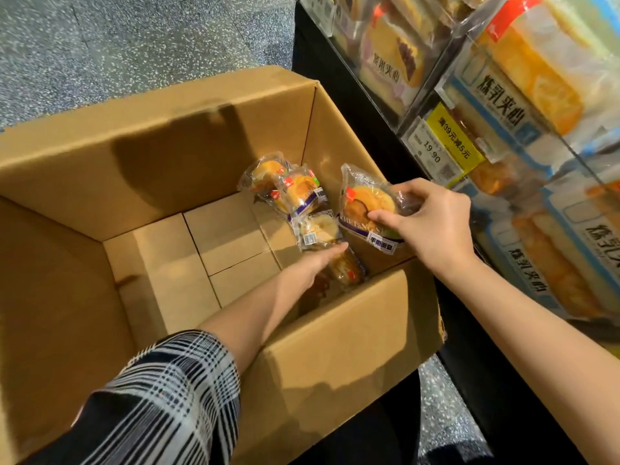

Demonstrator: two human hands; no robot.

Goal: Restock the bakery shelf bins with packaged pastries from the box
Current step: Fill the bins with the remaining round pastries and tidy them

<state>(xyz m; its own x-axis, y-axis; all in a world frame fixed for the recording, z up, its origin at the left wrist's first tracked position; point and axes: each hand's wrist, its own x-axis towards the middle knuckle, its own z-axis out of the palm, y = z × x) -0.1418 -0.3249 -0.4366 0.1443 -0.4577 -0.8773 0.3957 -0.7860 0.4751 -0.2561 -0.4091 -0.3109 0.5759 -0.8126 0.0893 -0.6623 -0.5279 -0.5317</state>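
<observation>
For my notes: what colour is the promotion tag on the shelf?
Yellow with dark print, on the promotion tag; seen in the head view.

Matt brown cardboard box (188,156); glossy clear plastic pastry wrappers (365,209); clear glossy plastic shelf bins (503,105); speckled stone-like floor (134,38); checked cloth sleeve (167,397).

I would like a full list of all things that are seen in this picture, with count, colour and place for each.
cardboard box: one, brown, open, on the floor beside the shelf.
packaged pastries in the box: at least four, clear wrappers over golden bread, at the box's far right corner.
held pastry: one, clear wrapper with purple band, above the box's right edge.
shelf bins: several, clear, at right, filled with packaged bread.
price tag: one, yellow and white, on a bin front.
floor: grey, speckled.
left hand: reaches into the box, on a pastry; grip unclear.
right hand: pinches the held pastry.
</observation>
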